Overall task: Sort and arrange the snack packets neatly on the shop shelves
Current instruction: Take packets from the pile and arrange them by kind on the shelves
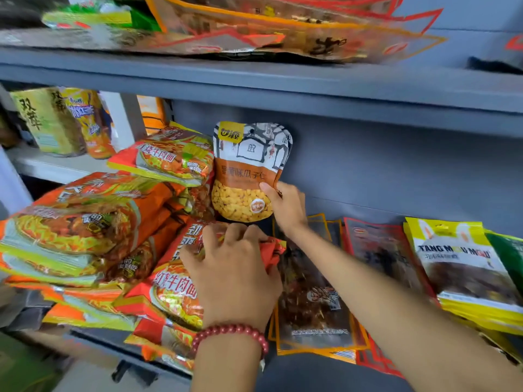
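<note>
Snack packets (311, 301) are spread beneath a grey shelf board (283, 80). One of them, a white-and-orange seed pouch (246, 171) with yellow kernels printed on its lower half, is held upright against the grey back panel (396, 171). It is pinched at its lower right corner by the right hand (285, 205), the thumb laid across the front. Just below it, an orange-red noodle packet (172, 284) is gripped by the left hand (235, 275) (a red bead bracelet (229, 333) is worn at the wrist), with the fingers curled over the packet's crumpled top edge. To the left, more noodle packets (85, 222) are piled in a loose stack. To the right, dark packets with orange borders are laid flat, and beyond them yellow-and-white packets (464, 267) are stacked. Further orange-edged packets (283, 26) are blurred on the board above.
</note>
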